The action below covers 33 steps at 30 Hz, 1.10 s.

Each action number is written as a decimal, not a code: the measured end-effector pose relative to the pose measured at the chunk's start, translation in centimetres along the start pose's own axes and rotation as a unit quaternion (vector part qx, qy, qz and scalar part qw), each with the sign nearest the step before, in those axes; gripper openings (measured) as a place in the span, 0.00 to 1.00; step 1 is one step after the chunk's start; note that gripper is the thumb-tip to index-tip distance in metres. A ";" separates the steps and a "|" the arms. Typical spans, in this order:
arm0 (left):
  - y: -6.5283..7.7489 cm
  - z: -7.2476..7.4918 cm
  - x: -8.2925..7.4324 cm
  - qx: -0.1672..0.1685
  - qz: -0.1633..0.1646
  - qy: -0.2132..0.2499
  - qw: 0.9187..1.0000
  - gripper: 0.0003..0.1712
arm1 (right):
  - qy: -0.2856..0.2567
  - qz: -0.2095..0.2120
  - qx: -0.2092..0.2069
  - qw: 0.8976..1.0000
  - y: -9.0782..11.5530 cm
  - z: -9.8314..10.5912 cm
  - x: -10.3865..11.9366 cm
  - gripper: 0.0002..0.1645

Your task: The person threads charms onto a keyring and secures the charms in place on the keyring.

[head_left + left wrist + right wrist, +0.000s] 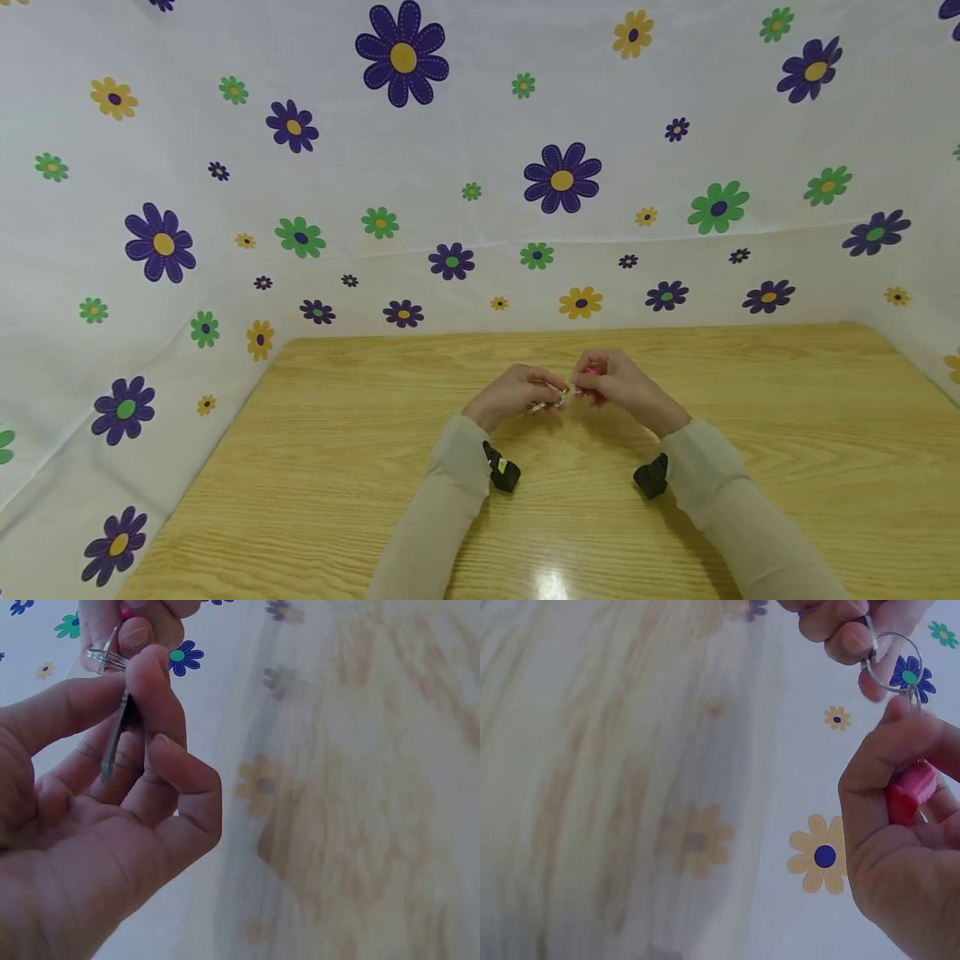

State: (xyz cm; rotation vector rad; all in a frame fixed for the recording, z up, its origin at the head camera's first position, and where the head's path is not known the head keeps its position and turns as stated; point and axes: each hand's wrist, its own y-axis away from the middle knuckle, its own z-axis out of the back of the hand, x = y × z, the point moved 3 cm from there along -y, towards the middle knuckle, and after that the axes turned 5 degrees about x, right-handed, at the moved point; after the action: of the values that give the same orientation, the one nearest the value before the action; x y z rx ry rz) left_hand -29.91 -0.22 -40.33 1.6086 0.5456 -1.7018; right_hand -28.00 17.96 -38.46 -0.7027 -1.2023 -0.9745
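My left hand (pixel 517 392) pinches a metal key (pixel 115 746) between thumb and fingers, its blade pointing back toward the palm in the left wrist view. A thin round key ring (pixel 889 688) spans the small gap between the two hands. My right hand (pixel 622 387) pinches the other side, at a small metal link by the ring. Partly hidden within the right hand's curled fingers is a pink and red keychain charm (pixel 911 793); its full shape cannot be seen. Both hands are held close together above the table.
A light wood-grain table (pixel 337 483) lies below the hands. White cloth (pixel 465 133) with purple, green and yellow flowers stands behind it and along the sides. Black wrist cameras (pixel 504 471) sit at both cuffs.
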 end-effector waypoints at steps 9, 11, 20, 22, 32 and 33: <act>0.4 0.2 -0.4 0.015 -0.013 -0.010 1.000 0.17 | 0.011 -0.007 -0.022 1.000 0.4 0.3 -0.1 0.08; 0.4 0.2 -0.4 0.010 -0.006 -0.007 1.000 0.17 | 0.007 -0.008 -0.017 1.000 0.4 0.3 -0.2 0.08; 0.4 0.6 0.0 -0.031 0.010 -0.034 0.999 0.13 | -0.017 -0.026 0.019 0.999 0.5 0.2 -0.4 0.07; 0.5 0.5 -0.1 -0.030 0.018 -0.052 0.998 0.12 | -0.025 -0.033 0.026 0.999 0.5 0.1 -0.4 0.06; 0.7 0.1 -0.8 -0.048 0.032 -0.203 0.977 0.09 | -0.011 -0.038 0.020 0.999 0.1 -0.9 -0.5 0.05; 0.7 0.0 -0.9 -0.049 0.032 -0.217 0.974 0.09 | -0.012 -0.038 0.018 0.999 0.0 -0.9 -0.6 0.06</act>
State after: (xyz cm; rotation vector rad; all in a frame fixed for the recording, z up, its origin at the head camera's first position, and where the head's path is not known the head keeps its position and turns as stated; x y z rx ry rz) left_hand -29.45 -0.45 -39.35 1.1238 0.3473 -1.8719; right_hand -27.59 17.29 -39.22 -0.6458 -1.2718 -1.0078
